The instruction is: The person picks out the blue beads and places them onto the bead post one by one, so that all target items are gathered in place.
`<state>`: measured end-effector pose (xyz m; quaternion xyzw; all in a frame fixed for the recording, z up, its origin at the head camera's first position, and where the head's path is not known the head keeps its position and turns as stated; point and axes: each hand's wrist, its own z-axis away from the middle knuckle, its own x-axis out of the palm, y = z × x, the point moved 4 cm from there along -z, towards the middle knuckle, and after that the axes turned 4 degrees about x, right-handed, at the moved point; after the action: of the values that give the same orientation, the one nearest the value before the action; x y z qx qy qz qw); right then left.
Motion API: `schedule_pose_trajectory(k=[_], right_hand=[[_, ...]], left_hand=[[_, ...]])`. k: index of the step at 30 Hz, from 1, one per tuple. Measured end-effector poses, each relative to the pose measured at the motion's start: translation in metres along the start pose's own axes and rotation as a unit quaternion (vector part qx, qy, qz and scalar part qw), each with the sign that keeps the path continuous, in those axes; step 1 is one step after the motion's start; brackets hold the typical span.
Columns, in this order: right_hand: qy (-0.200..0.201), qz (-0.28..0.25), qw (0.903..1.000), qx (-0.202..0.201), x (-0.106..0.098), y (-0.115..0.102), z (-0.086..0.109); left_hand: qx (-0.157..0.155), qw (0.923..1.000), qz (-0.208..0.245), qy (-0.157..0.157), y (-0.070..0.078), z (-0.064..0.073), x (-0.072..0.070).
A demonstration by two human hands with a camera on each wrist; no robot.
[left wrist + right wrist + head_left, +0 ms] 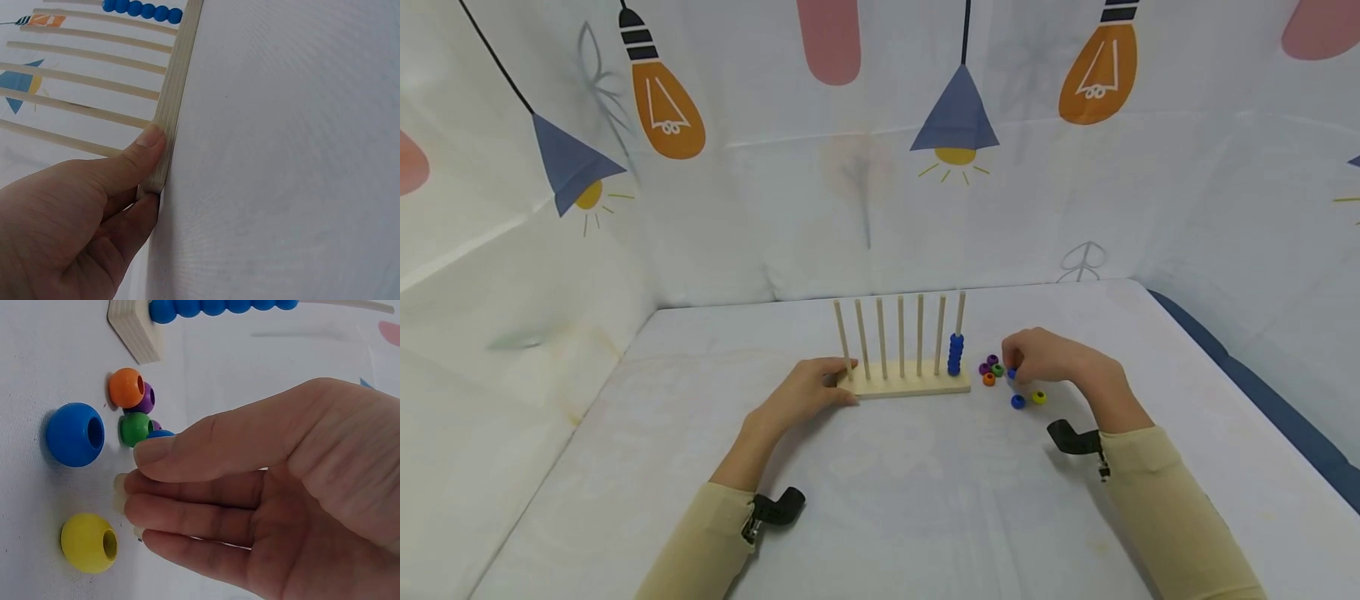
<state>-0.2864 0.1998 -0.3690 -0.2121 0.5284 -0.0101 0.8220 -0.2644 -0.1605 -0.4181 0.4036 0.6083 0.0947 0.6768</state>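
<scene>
A wooden peg board point(904, 385) with several upright rods stands on the table. Several blue beads point(955, 355) are stacked on its rightmost rod. My left hand point(801, 392) grips the left end of the base; in the left wrist view the thumb point(150, 136) lies on the base's edge. To the right of the board, my right hand point(1041, 357) pinches a blue bead point(161, 433), mostly hidden behind the thumb. Near it lie another blue bead point(74, 435), a yellow bead point(87, 542), a green bead point(134, 429), an orange bead point(126, 387) and two purple beads point(992, 360).
The white-covered table point(880, 500) runs back to a white curtain point(737, 225) printed with lamps and bulbs. A dark blue edge point(1262, 383) shows beyond the table's right side. Black wrist cameras point(778, 507) stick out from both sleeves.
</scene>
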Motion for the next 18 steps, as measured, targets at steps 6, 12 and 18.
schedule_pose_trajectory(k=[6,12,18], right_hand=[[0.018,-0.003,0.9994,-0.028,-0.0016,-0.0024,-0.0001],[0.047,-0.012,0.9981,-0.038,-0.0026,-0.0012,-0.0037],[0.069,-0.028,0.9964,-0.041,-0.0051,-0.0025,-0.0072]], left_hand=[[-0.002,1.0,0.004,0.0,0.0,-0.0001,-0.0003],[-0.004,1.0,0.008,-0.003,0.0028,0.0004,-0.0013],[-0.007,0.9999,0.007,-0.004,0.003,0.0011,-0.0016]])
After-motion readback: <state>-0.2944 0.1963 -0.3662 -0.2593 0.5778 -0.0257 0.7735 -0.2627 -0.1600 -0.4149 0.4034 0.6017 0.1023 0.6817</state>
